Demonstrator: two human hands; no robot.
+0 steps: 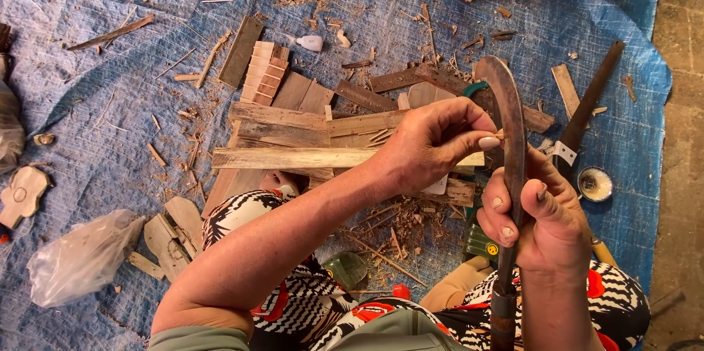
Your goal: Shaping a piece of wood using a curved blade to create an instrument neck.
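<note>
Your right hand is closed around a curved blade, holding it upright by its lower part. Your left hand pinches a thin sliver between thumb and fingertips, its tip touching the blade's edge. Risk: the left fingertips sit just beside the edge; a slip of the sliver could carry them onto it. The right thumb lies along the blade and could slide. Containers: a small round tin just right of your right hand, contents unclear; a clear bag well left on the tarp, contents not discernible.
</note>
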